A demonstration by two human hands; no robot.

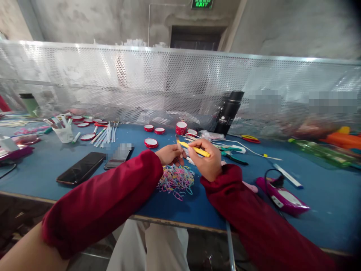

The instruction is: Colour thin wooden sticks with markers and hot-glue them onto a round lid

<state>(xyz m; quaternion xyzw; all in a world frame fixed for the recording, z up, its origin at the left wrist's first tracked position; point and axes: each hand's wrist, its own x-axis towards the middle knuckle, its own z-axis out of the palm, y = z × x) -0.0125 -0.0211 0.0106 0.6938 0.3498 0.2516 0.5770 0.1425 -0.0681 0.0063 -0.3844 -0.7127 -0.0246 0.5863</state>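
Observation:
My right hand (pixel 205 161) is closed around a yellow utility knife (pixel 195 149), its tip pointing left toward my left hand. My left hand (pixel 170 154) is pinched on something small and thin that I cannot make out, held against the knife's tip. Both hands hover just above a heap of thin pastel rubber bands (pixel 176 180) on the blue table (pixel 93 184). Dark red sleeves cover both forearms.
Two dark phones (pixel 81 168) lie left of my arms. Red-and-white round lids (pixel 151 142), white sticks (pixel 103 135) and a white cup (pixel 64 132) sit further back. A black bottle (pixel 229 112), scissors (pixel 233 158) and a pink device with cable (pixel 282 197) stand right. A perforated metal screen (pixel 169 82) bounds the back.

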